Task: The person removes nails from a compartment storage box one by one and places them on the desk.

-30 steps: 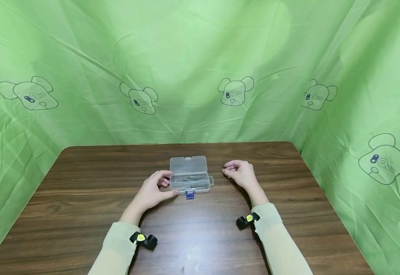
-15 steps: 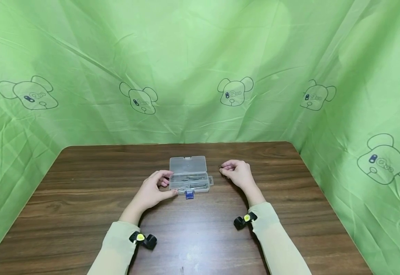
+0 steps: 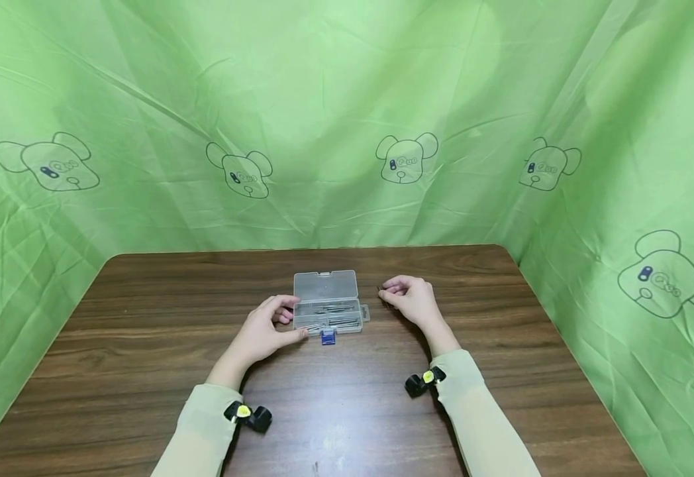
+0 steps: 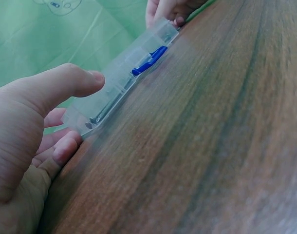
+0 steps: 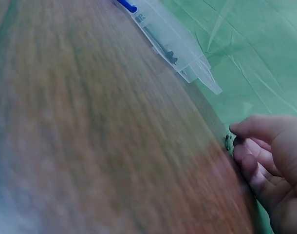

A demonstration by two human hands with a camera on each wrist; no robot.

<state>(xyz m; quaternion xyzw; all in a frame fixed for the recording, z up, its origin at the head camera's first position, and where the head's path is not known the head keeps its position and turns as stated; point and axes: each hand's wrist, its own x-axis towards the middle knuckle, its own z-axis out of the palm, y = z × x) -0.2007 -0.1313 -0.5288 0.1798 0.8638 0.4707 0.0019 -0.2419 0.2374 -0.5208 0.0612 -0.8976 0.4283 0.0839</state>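
A clear plastic box (image 3: 326,286) lies on the table with its lid folded back, long thin metal fasteners (image 3: 344,322) in its compartments. A blue latch (image 3: 328,338) hangs at its front. My left hand (image 3: 265,326) holds the box by its left end, thumb at the front corner, forefinger at the back. To the right of the box, my right hand (image 3: 412,299) pinches a small dark metal piece (image 5: 228,142) between thumb and fingertips, low over the tabletop. Most of that piece is hidden by the fingers; I cannot tell its exact kind.
The brown wooden table (image 3: 162,371) has its back edge against a green cloth curtain (image 3: 323,99) printed with bear faces. A clear side tab (image 3: 365,313) sticks out from the box's right end. A small black camera (image 3: 416,385) sits at the right wrist, another at the left.
My right hand has shifted slightly left toward the box with the metal piece still pinched. The left hand and the box stay in place.
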